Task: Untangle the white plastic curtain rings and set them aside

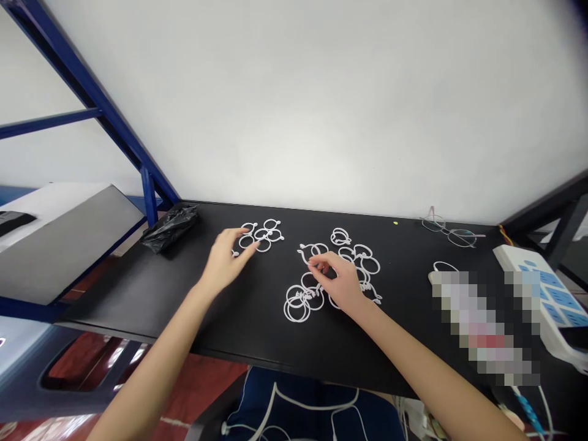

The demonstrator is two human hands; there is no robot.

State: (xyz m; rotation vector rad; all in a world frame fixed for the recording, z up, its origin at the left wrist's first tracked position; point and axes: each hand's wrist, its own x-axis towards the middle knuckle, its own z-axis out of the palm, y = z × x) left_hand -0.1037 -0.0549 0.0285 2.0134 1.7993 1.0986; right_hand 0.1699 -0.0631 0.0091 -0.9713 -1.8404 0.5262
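Observation:
Small white rings with knobbed ends, like shower curtain rings, lie on the black table (184, 294) in two groups. My left hand (225, 256) is beside the smaller left group of rings (263, 244), thumb and fingers apart, its fingertips near or touching the closest rings. My right hand (339, 277) is closed in a pinch on one white ring (303, 255), whose two ends stand apart. Beneath and around this hand spreads the larger group of rings (297, 306), partly hidden by the hand. Some rings overlap there.
A crumpled black plastic bag (169, 228) sits at the table's left end. Glasses (448, 231) lie at the back right, near a white power strip (542, 294) and a blurred-out object (478, 331). Blue metal framing (92, 92) rises at left; a pale wall (321, 122) stands behind.

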